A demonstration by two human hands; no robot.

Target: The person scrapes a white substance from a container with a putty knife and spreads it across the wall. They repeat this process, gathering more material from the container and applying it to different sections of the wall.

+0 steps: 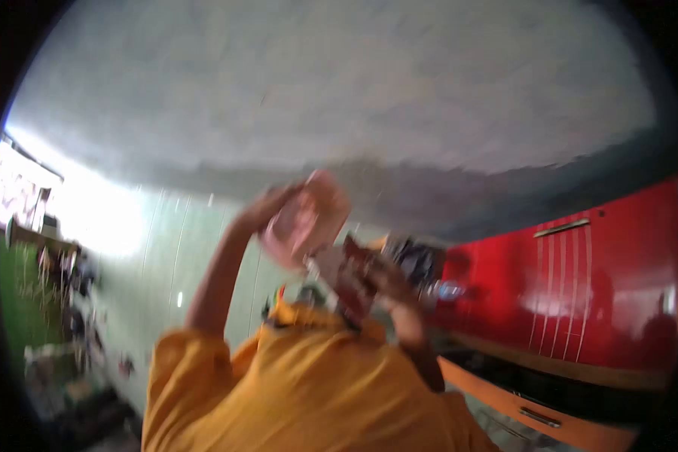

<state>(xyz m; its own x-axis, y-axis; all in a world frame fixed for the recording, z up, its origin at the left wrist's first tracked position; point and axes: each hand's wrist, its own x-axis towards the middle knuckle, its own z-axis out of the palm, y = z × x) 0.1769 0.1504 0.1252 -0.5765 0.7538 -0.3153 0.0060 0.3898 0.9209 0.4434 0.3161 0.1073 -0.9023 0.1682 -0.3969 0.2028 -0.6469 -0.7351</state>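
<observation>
My left hand point(277, 205) is raised and closed on the edge of a pink plastic container point(286, 237), which is tilted and blurred by motion. Close beside it, my right hand point(388, 280) has its fingers closed around a dark red and white packet-like thing point(340, 277). The packet's upper left edge overlaps the container's lower rim in this view. Motion blur hides the packet's exact kind and whatever the container holds. Both arms come up from an orange shirt point(301, 384).
Glossy red cabinets point(565, 286) fill the right side, above a dark counter point(557, 384) and an orange drawer point(539, 414). A clear bottle point(446, 289) stands near them. Pale green tiled wall point(173, 248) lies behind; cluttered items point(75, 369) sit at lower left.
</observation>
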